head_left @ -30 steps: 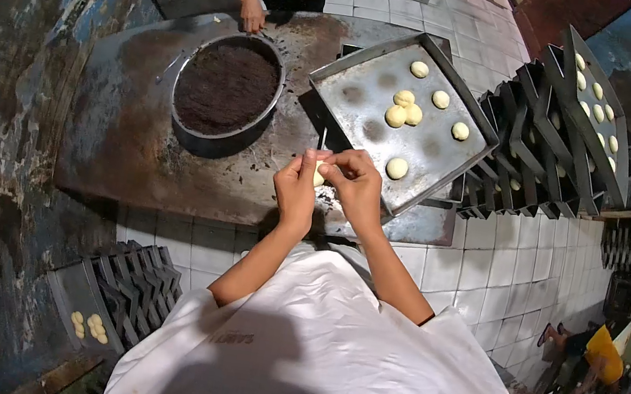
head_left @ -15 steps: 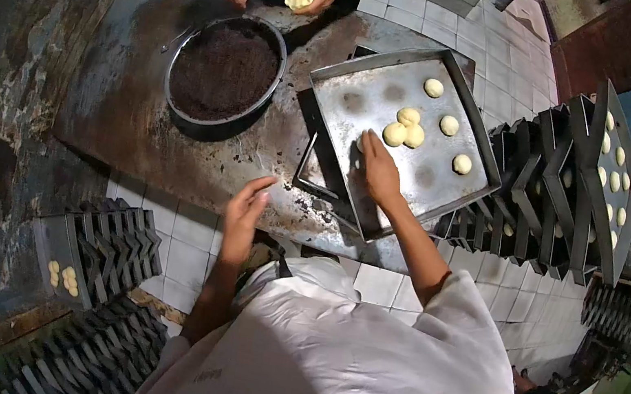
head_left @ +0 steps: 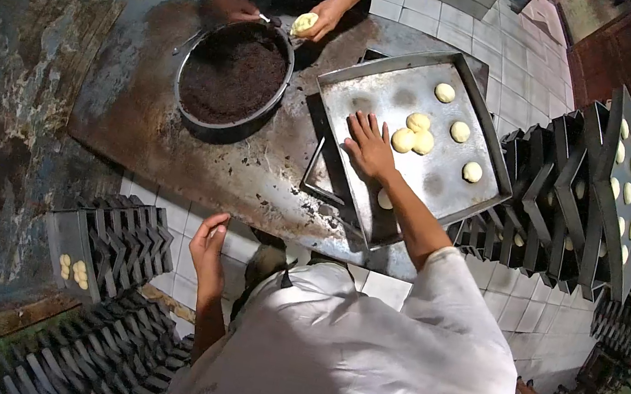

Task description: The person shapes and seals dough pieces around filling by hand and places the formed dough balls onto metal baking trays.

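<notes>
My right hand (head_left: 370, 150) lies palm down with fingers spread on the left part of a metal baking tray (head_left: 404, 186); anything under the palm is hidden. Just right of it, a cluster of three pale dough balls (head_left: 414, 134) touches together. Single dough balls sit apart along the tray's right side, including an upper one (head_left: 444, 93) and a lower one (head_left: 472, 171). Another dough ball (head_left: 385, 199) shows beside my right forearm. My left hand (head_left: 210, 245) is raised in front of the table's near edge, its fingers loosely curved and apart from the thumb, holding nothing.
Across the metal table (head_left: 131, 110), a co-worker holds a spoon (head_left: 264, 18) with dark filling and a filled-looking dough piece (head_left: 304, 24). A round pan (head_left: 288, 81) of dark crumbly filling stands left. Stacked trays (head_left: 561, 182) rise at right; more tins (head_left: 119, 236) stand lower left.
My right hand has gone from fingertips together to flat and spread on the tray. My left hand has drawn back and down from the table. The co-worker's spoon has come up beside the dough.
</notes>
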